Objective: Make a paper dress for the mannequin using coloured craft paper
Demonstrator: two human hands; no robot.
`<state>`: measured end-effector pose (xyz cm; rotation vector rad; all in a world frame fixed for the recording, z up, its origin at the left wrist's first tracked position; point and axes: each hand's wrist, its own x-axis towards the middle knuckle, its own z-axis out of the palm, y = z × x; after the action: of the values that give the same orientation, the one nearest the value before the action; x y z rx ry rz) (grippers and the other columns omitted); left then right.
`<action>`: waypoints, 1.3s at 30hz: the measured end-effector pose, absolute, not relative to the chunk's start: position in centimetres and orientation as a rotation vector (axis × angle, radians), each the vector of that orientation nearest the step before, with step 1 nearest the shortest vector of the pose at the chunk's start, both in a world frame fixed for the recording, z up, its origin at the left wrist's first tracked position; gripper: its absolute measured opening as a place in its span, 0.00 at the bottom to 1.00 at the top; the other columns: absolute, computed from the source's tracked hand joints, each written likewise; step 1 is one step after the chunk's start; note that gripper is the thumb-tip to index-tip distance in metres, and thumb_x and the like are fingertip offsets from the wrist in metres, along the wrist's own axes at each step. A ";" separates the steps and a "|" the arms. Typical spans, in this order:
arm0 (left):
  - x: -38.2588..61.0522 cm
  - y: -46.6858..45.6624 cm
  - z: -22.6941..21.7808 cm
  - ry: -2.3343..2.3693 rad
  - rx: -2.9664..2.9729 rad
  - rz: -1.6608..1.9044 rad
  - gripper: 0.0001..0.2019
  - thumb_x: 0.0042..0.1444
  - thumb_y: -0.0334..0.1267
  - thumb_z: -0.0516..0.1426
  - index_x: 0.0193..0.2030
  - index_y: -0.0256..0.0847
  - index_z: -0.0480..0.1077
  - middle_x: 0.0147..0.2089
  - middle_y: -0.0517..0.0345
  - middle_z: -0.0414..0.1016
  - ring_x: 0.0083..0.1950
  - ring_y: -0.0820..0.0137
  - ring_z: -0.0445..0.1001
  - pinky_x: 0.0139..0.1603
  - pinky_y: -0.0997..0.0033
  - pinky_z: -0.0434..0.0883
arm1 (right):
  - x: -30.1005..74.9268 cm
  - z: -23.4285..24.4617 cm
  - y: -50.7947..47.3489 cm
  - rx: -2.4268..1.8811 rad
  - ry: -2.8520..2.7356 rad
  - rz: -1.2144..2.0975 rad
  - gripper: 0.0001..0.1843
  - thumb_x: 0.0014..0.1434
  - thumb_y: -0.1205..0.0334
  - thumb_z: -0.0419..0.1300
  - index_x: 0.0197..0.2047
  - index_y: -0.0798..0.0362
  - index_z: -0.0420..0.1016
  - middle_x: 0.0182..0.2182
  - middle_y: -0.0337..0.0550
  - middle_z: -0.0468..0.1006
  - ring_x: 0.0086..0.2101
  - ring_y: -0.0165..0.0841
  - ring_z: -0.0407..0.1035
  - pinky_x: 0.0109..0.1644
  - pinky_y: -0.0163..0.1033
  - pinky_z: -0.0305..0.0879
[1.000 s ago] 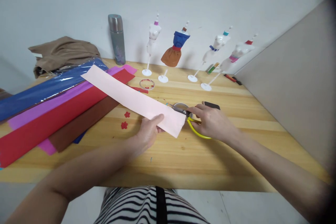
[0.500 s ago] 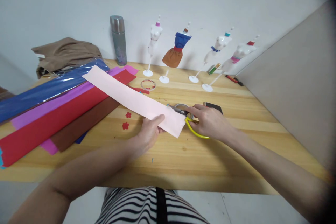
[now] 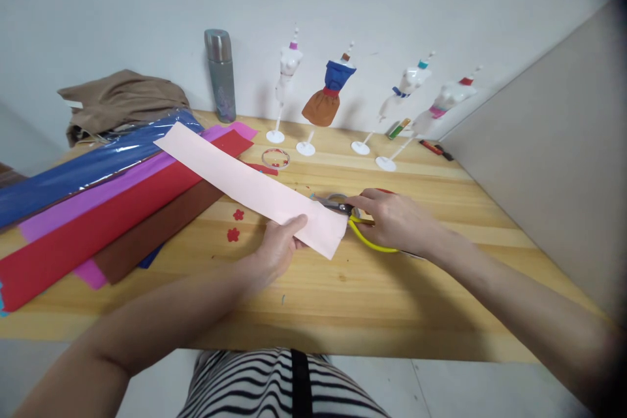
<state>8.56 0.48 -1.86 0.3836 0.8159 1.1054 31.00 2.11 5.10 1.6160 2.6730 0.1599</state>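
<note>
My left hand [image 3: 281, 245] is closed on a long strip of pale pink crepe paper [image 3: 245, 184], thumb on top near its right end. The strip slants up to the left, over the other coloured strips. In my right hand [image 3: 392, 222] is a pair of yellow-handled scissors [image 3: 377, 247], its blades pointing left at the strip's upper edge near the right end. The lower blade is partly hidden by the paper. Behind the scissors lies a roll of tape [image 3: 336, 198], partly covered. Two small red paper flowers [image 3: 234, 235] lie left of my left hand.
Folded strips in red [image 3: 122, 215], brown [image 3: 161, 228], purple and blue are stacked at left. Behind them lie a brown cloth [image 3: 127, 101] and a thermos [image 3: 220, 75]. Several small white mannequins [image 3: 337, 88] stand along the wall. A clear ring-shaped dish [image 3: 275, 158] sits mid-table.
My right hand and the scissors have shifted slightly right, and the scissor blades look more closed. My left hand and the pink strip have barely moved.
</note>
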 end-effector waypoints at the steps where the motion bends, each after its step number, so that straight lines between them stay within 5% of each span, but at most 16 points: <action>1: 8.5 0.5 -1.8 0.817 0.381 1.104 0.21 0.50 0.31 0.69 0.52 0.38 0.75 0.55 0.45 0.83 0.56 0.55 0.81 0.46 0.63 0.80 | 31.1 5.3 2.3 1.601 2.676 0.137 0.26 0.57 0.67 0.56 0.59 0.52 0.79 0.39 0.51 0.83 0.33 0.38 0.74 0.32 0.39 0.62; 22: 8.5 0.4 -1.3 0.785 0.356 1.113 0.22 0.44 0.32 0.72 0.48 0.37 0.77 0.56 0.44 0.82 0.62 0.50 0.77 0.57 0.55 0.76 | 30.4 3.6 1.5 1.782 2.773 -0.161 0.33 0.54 0.69 0.56 0.63 0.50 0.76 0.36 0.47 0.81 0.30 0.34 0.73 0.33 0.36 0.65; 29: 8.5 0.4 -1.5 0.737 0.358 1.129 0.25 0.40 0.32 0.73 0.48 0.39 0.77 0.54 0.46 0.83 0.68 0.49 0.72 0.67 0.51 0.69 | 29.4 3.0 1.1 1.839 2.763 -0.240 0.32 0.51 0.71 0.56 0.60 0.54 0.78 0.34 0.47 0.79 0.26 0.32 0.69 0.31 0.36 0.65; 39: 8.5 0.4 -0.8 0.768 0.320 1.142 0.30 0.36 0.32 0.74 0.49 0.38 0.76 0.55 0.44 0.83 0.72 0.44 0.66 0.71 0.49 0.65 | 29.5 2.0 0.8 1.853 2.869 -0.009 0.31 0.52 0.72 0.55 0.59 0.55 0.78 0.34 0.48 0.79 0.28 0.34 0.70 0.33 0.38 0.68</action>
<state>8.51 0.44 -0.82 0.3197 0.7676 1.1425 29.45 0.82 1.98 1.8526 2.8692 -0.0091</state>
